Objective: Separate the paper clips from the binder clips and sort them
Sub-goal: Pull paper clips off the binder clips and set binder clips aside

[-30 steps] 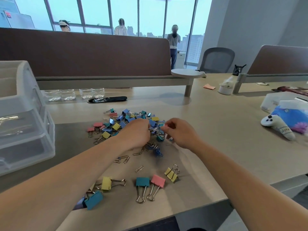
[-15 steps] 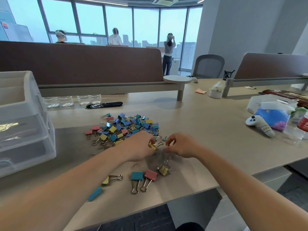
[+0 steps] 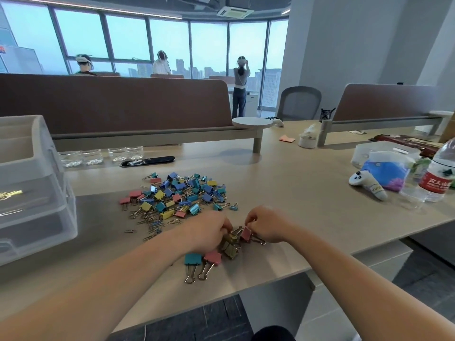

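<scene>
Two items lay nearest, side by side: a teal metal binder clip (image 3: pixel 193 259) and a pink metal binder clip (image 3: pixel 213 257). Just beyond, the left hand (image 3: pixel 209 233) curled its fingers against a cluster of yellow binder clips (image 3: pixel 230 244); a grip could not be confirmed. The right hand (image 3: pixel 267 225) pinched a second pink binder clip (image 3: pixel 245 234) beside that cluster. Farther off lay the mixed multicoloured clip pile (image 3: pixel 179 193). Both hands had moved nearer the sorted clips than half a second before.

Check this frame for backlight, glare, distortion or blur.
Head view: the tall windows backlight the room, yet the tan desk is evenly lit; wide-angle bending curves their frames; a glare streak marks the clear plastic drawer unit; the left hand and right hand shade the yellow binder clips and pink binder clip they hold.
</scene>
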`<state>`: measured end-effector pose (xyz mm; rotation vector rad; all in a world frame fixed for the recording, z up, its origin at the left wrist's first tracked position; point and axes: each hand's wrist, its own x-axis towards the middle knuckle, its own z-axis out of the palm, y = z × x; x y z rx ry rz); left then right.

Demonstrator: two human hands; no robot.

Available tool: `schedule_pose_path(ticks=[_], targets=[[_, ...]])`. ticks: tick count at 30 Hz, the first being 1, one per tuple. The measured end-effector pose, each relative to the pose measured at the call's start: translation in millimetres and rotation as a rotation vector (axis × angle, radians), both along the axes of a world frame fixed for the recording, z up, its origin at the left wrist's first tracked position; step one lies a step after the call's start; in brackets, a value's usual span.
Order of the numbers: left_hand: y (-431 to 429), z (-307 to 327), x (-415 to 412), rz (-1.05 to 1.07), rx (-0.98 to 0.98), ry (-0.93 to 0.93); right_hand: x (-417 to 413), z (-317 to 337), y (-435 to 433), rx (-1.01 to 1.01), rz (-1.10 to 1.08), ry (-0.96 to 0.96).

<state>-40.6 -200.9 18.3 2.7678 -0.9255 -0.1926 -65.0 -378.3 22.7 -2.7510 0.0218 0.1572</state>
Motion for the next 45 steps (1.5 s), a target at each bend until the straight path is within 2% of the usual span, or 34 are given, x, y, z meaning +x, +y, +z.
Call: schedule_pose_path(ticks=[6,14,20,28,34,45], targets=[[9.9,-0.5,2.7,0.001,-0.034,-0.064,10.4,-6.6,2.5,-0.051,-0.056,-0.083],[29.8,12.2,40.2,0.133,-0.055,-0.132,47.3,-10.7,13.9,-0.049,-0.031,-0.159],[13.3,5.8,72.0,0.169,-0.032,-0.136,76.4,-18.6,16.4,-0.105,-0.017,-0.139],[-10.7,-8.2,84.5,0.115,0.049,-0.181,80.8,-21.5,8.0,-0.194,0.024,-0.127],[-19.0,-6.3,77.5,0.118,-0.01,-0.12,67.2,-13.5,-5.0,-0.095,0.041,-0.094],[-24.1,-1.1,39.1,-0.062,-0.014,-0.066,24.4,-3.7,-22.6,-0.055,0.038,-0.026]])
